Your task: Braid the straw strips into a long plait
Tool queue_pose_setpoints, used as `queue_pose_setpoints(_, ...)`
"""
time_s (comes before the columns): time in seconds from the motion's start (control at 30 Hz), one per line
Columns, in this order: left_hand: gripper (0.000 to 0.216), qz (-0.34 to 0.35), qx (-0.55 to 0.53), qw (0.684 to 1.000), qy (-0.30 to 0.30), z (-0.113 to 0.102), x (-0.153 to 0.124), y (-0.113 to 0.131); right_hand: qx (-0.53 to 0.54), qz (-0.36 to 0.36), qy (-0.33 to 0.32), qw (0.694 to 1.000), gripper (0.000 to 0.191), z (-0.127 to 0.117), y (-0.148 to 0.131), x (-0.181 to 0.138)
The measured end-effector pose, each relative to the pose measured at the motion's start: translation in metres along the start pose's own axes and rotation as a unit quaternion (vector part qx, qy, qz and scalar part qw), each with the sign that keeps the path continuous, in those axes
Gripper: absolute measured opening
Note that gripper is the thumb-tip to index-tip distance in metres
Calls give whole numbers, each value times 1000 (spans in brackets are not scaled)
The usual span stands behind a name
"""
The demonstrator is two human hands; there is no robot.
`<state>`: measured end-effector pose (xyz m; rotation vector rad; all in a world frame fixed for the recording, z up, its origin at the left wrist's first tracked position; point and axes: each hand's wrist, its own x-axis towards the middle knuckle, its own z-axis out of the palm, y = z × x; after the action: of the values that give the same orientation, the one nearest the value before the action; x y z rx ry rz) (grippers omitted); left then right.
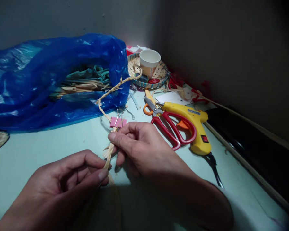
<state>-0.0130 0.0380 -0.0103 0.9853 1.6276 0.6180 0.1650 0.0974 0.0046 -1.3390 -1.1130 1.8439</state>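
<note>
A pale braid of plant fibre (109, 150) runs between my two hands, with loose ends sticking out at its side. Low on the braid, my left hand (72, 176) pinches it between thumb and fingertips. My right hand (139, 144) grips it higher up, just below a pink binder clip (118, 122) with metal handles. Past the clip, a thinner twisted length of the braid (115, 86) curves up in front of a blue plastic bag and towards a woven tray. Under my left hand, the loose strands fade into shadow.
The blue bag (62, 45) holds folded dried leaves (86, 85). A paper cup (149, 59) stands in the woven tray (162, 80). Red-handled scissors (170, 128) lie against a yellow glue gun (195, 123) with a black cord. A glossy black object (250, 144) lies along the right.
</note>
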Motion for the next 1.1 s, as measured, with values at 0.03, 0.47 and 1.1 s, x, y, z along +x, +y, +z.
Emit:
queue_pose_setpoints(0.03,25,3,1,1000,0,-1,1,-1,-6,4,1,1000,27,0,-1,-1)
queue_pose_setpoints(0.47,27,15,-1,1000,-23,3,-6,4,-70,-79,-4,994,11,-3,10,-6)
queue_pose_setpoints(1.1,21,202,-114,972,-32,22,-26,0,-290,-224,-16,930,22,15,28,-60)
